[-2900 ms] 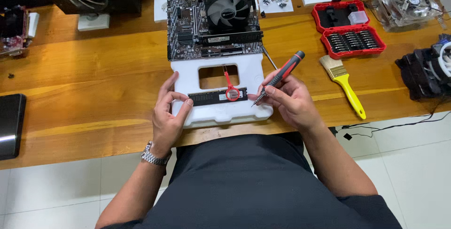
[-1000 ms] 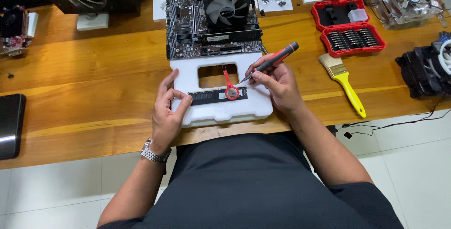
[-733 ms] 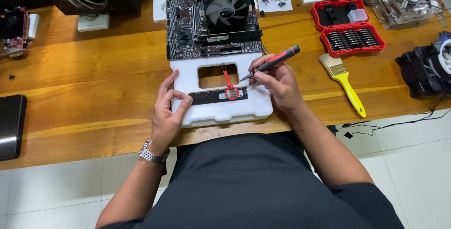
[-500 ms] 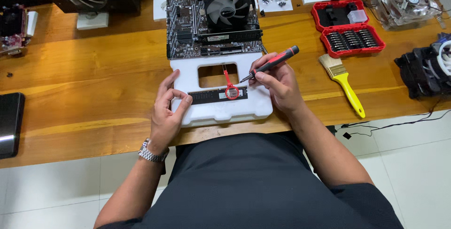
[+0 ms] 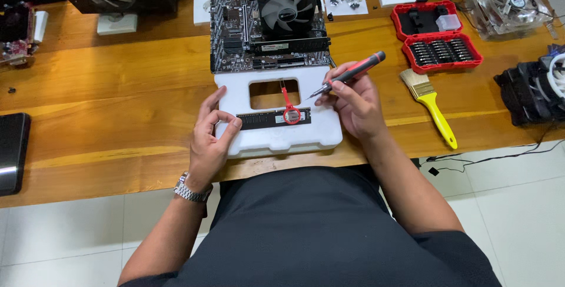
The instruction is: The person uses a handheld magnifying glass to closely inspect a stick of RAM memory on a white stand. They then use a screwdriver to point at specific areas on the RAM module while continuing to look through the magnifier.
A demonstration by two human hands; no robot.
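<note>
The left hand (image 5: 209,137) curls against the white foam tray (image 5: 276,134), steadying it. The right hand (image 5: 353,101) pinches a red-and-grey precision screwdriver (image 5: 350,74), tip angled toward the black memory stick (image 5: 273,118) lying flat across that tray under a small red magnifier (image 5: 289,110).

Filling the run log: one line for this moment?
left hand: on white foam tray | right hand: holds screwdriver | memory stick: on tray

Head view: worn camera, looking steeply down — near the wooden table (image 5: 106,87)
Framing: table edge, lap, floor
</note>
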